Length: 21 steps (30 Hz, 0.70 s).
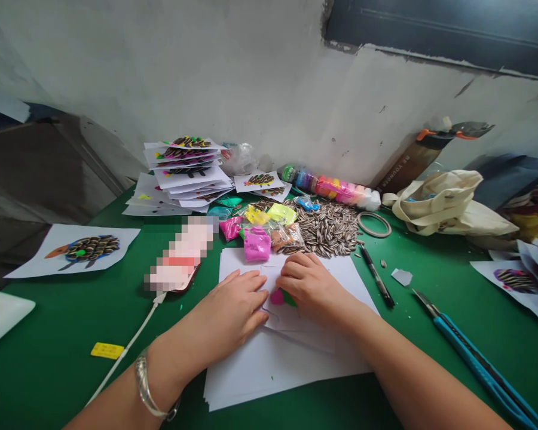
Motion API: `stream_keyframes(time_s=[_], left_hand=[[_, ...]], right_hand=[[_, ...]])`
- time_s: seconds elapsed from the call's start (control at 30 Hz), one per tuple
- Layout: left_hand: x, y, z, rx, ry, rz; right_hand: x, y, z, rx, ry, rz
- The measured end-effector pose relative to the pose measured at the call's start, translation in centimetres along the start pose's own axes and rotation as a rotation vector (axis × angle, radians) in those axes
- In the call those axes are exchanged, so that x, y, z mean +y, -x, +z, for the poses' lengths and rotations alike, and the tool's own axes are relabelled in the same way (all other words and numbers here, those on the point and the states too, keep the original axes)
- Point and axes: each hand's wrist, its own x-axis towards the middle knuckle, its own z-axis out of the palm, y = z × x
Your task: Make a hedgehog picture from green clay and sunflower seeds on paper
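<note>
My left hand [240, 301] lies on a white sheet of paper [273, 349], fingers stretched out towards its middle. A silver bangle circles that wrist. On the sheet are a flat pink piece of modelling clay [277, 297] and a green piece of modelling clay [288, 298]. My right hand [309, 286] is bent over the green piece, covering part of it, with its fingers curled together. Whatever its fingertips pinch, if anything, is hidden. Just beyond the hands sits a block of pink-purple clay [257, 244] in a clear wrapper.
Striped sunflower seeds [329, 227] lie behind the paper, beside bagged yellow clay [281, 213]. A pen [376, 275] and an open-bladed utility knife [479, 361] are on the right. Seed-decorated sheets [190, 173] form a stack at the back left; a phone [182, 254] with its cable lies nearer.
</note>
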Motion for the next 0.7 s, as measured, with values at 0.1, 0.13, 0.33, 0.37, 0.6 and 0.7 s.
stream_keyframes(time_s=[0.1, 0.13, 0.33, 0.37, 0.6, 0.7], left_hand=[[0.18, -0.02, -0.19, -0.015, -0.002, -0.007], [0.25, -0.03, -0.27, -0.018, -0.003, -0.009], [0.36, 0.00, -0.42, -0.033, -0.014, -0.018], [0.34, 0.00, -0.39, -0.035, -0.015, -0.017], [0.19, -0.01, -0.22, -0.026, -0.005, -0.012], [0.16, 0.06, -0.33, -0.018, 0.006, -0.007]], right_hand=[[-0.02, 0.02, -0.05, -0.012, 0.021, 0.002], [-0.01, 0.03, -0.06, -0.017, 0.022, -0.001], [0.03, 0.06, 0.09, 0.001, 0.032, -0.002], [0.03, 0.06, 0.10, 0.000, 0.034, -0.007], [-0.01, 0.18, -0.25, 0.057, -0.047, 0.052], [0.30, 0.29, 0.18, 0.141, -0.203, 0.173]])
